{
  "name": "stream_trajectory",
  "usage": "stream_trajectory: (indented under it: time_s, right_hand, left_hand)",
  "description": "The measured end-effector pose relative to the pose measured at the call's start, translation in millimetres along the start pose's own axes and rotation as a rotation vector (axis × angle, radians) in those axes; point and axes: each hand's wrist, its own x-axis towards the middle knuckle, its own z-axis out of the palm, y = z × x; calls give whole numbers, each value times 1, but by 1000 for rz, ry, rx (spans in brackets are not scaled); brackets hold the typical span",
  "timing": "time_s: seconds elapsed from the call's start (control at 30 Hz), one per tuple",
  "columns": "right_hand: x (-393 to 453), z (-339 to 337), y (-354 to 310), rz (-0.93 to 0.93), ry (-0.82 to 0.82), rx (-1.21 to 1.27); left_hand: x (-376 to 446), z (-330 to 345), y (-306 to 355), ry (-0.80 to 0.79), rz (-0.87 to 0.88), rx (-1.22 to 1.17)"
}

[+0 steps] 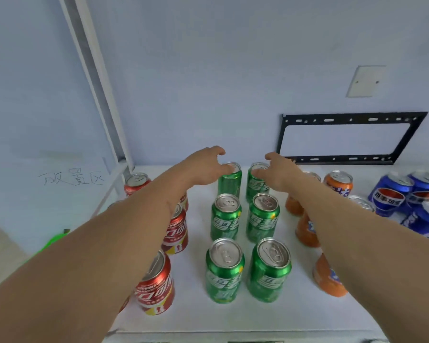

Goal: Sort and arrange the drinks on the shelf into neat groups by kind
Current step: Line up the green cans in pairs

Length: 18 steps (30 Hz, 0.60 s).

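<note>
Six green cans stand in two columns at the middle of the white shelf. My left hand reaches to the back left green can; its thumb touches the can's rim and the fingers arch above the top. My right hand reaches to the back right green can, thumb at its top and fingers arched above. Neither hand closes round its can. Red cans stand on the left, partly hidden by my left forearm. Orange cans stand right of the green ones, partly behind my right forearm. Blue cans stand at the far right.
A white upright post rises at the shelf's back left corner. A black metal bracket hangs on the wall behind the right side. Handwritten characters mark the wall at left. A green object shows below my left arm.
</note>
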Motion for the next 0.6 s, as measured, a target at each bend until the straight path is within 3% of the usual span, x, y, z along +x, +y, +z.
stream_trajectory:
  time_s: [0.27,0.6]
  right_hand:
    - [43,9,9,25,-129,-92]
    - [53,12,14,17,-111,-141]
  left_hand:
    - [56,14,-9,-206,-15,34]
    - [76,11,-1,-351,2,172]
